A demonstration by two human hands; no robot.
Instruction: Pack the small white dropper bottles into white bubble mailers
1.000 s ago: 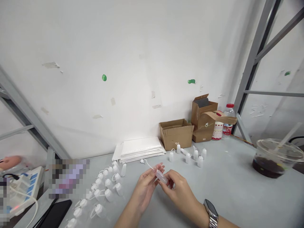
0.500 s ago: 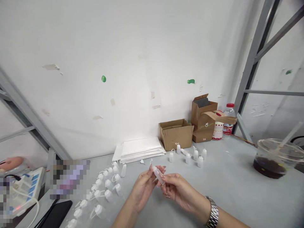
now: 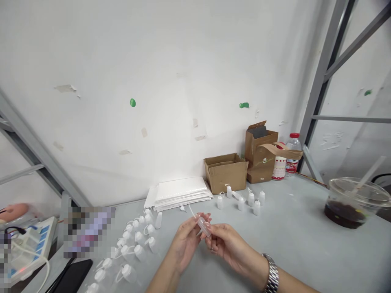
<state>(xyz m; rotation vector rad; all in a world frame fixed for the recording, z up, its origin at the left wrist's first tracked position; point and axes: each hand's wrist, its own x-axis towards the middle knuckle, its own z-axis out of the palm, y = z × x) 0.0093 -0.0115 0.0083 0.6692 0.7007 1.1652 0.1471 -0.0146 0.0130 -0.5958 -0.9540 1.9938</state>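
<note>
A small translucent bottle [image 3: 203, 227] is tilted between my two hands at the front middle of the table. My left hand [image 3: 188, 240] pinches its upper end, where a thin white strap sticks up. Around its lower body, the fingers of my right hand [image 3: 224, 244] are closed. Many similar white-capped bottles [image 3: 139, 251] stand in rows to the left of my hands. Beyond my right hand is a smaller group of little bottles [image 3: 241, 203]. A small loose white piece [image 3: 182, 208] lies behind my left hand.
White flat envelopes [image 3: 180, 191] are stacked against the wall, beside a cardboard box [image 3: 226, 175] and a brown paper bag [image 3: 261, 156]. A cup of dark drink [image 3: 348, 211] stands at the right. At the left are a black phone [image 3: 73, 276] and a power strip [image 3: 36, 244].
My left fingers have closed over the bottle's top, and the thin strap now points up and to the left. Both hands stay in nearly the same place.
</note>
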